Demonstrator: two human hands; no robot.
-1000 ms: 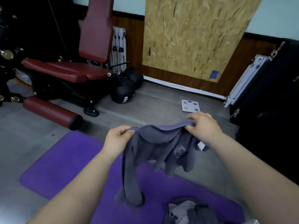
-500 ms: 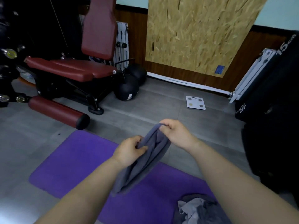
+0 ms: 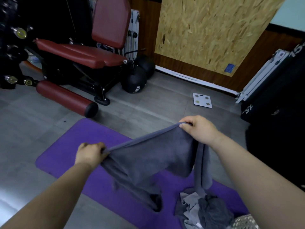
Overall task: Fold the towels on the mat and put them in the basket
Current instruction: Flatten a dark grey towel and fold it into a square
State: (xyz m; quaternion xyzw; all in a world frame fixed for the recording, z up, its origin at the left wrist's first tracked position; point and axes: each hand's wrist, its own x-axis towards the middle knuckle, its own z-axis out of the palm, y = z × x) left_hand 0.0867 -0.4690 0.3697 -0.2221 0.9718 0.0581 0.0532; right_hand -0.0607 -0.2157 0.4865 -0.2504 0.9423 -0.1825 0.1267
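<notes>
The left hand (image 3: pixel 90 154) has its fingers curled and pinches one upper corner of a dark grey terry towel (image 3: pixel 148 156). The right hand (image 3: pixel 198 129) grips the other upper corner, with thumb and fingers closed on the edge. Between the two hands the top edge is stretched tight, and its right end is higher and farther away than its left end. The cloth hangs down in loose folds, and its lowest part seems to reach the purple foam mat (image 3: pixel 66 151). A narrow strip hangs under the right wrist, down to a crumpled pile of grey towels (image 3: pixel 206 210) on the near right part of the mat. The mat lies on a grey tiled floor (image 3: pixel 148 104). Behind it are a dark red padded gym bench (image 3: pixel 79 53), two black medicine balls (image 3: pixel 133 81) and a white flat bathroom scale (image 3: pixel 202 100).
</notes>
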